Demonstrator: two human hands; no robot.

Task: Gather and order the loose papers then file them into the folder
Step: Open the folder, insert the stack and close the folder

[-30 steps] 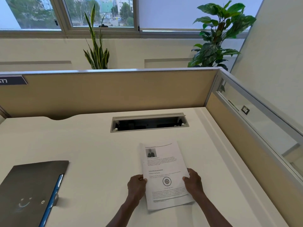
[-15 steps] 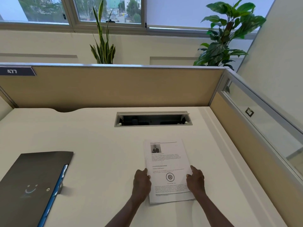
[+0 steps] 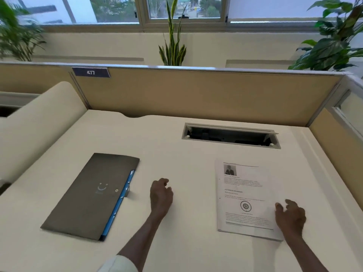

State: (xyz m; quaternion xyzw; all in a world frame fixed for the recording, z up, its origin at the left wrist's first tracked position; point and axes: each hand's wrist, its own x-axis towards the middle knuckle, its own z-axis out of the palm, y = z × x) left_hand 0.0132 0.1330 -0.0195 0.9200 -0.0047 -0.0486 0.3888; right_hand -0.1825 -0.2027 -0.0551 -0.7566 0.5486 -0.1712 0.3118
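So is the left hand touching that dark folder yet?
Apart. The head view shows bare desk between the left hand and the folder; the nearest fingers stop short of its blue edge.

Bright, even daylight came from the wide windows (image 3: pixel 117 8) behind the partition. Shadows on the cream surface (image 3: pixel 176 154) were faint. Wide-angle distortion bent the edges; leafy green plants (image 3: pixel 17 36) there looked blurred.

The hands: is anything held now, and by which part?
Nothing is held. The left hand hovers empty; the right hand rests at the paper stack's lower right edge.
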